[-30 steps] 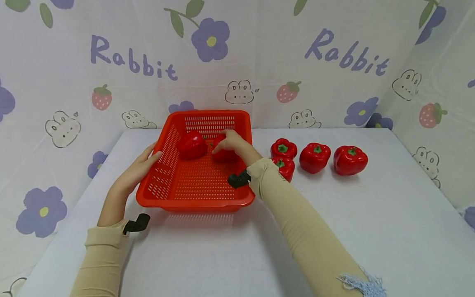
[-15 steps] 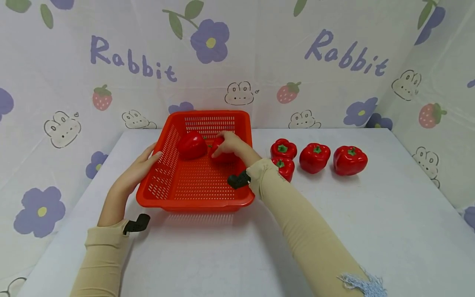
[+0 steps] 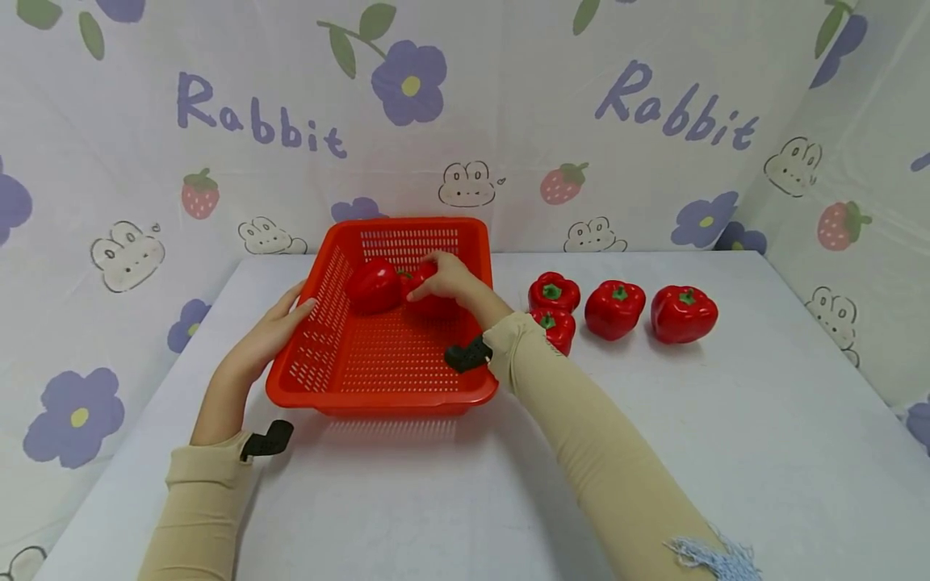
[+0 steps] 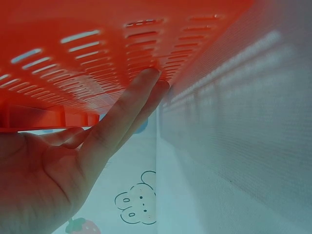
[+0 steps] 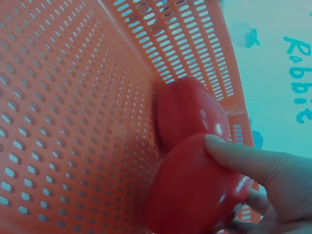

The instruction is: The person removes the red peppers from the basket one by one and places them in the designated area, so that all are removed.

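Note:
A red plastic basket (image 3: 407,399) with slotted walls rests on the white table. My left hand (image 3: 265,335) holds its left side, thumb over the rim; in the left wrist view the fingers (image 4: 122,117) lie fairly straight against the slotted outside. Inside the basket, my right hand (image 3: 452,281) grips a red bell pepper (image 5: 187,187), thumb on one side, other fingers mostly hidden behind it. A second red bell pepper (image 3: 374,286) lies just left of the gripped one, near the basket's back left; in the right wrist view the two overlap, seemingly touching.
Right of the basket stand several red bell peppers with green stems: one at the back (image 3: 554,292), one in front partly behind the right sleeve (image 3: 556,329), and two farther right (image 3: 615,310) (image 3: 684,314). A printed cloth (image 3: 407,177) hangs behind the table.
My right hand has shifted slightly left with its bell pepper, closing the gap to the other pepper in the basket. My left hand and the basket have stayed in place.

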A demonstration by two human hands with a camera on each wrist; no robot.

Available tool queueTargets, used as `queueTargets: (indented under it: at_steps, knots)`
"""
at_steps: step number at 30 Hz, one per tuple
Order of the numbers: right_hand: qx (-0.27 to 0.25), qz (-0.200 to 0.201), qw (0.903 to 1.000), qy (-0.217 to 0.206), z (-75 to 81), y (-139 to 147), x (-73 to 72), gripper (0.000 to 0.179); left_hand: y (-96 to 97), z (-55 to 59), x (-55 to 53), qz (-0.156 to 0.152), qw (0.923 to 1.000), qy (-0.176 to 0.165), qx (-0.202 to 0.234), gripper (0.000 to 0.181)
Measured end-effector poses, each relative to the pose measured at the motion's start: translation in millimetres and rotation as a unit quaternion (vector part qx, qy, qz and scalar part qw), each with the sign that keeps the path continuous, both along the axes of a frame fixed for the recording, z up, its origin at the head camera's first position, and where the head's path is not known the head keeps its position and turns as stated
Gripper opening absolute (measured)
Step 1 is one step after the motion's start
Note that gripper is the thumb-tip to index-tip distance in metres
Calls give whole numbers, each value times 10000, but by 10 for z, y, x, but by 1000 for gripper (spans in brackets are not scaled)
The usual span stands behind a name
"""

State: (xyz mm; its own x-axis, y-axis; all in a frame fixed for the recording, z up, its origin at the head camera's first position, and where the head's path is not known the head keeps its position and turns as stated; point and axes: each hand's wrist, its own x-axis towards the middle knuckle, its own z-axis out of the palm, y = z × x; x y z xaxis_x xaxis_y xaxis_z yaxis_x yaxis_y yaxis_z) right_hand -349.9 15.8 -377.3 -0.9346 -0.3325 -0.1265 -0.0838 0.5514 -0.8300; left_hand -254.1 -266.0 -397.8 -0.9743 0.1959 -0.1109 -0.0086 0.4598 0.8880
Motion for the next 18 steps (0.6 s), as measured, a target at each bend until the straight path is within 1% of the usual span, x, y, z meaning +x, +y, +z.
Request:
queueTargets:
  at_steps: [6, 11, 18]
  knots:
    - [-22, -33, 9998, 218, 15, -47, 4, 70, -11, -17, 0, -26, 10000, 14, 62, 64]
    - [-169, -97, 9996, 220, 55, -74, 37, 70, -9, -15, 3, -33, 10000, 6, 54, 64]
    - [-456, -195, 9984, 273, 162, -60, 116, 68, -12, -19, 8, -24, 10000, 13, 42, 65]
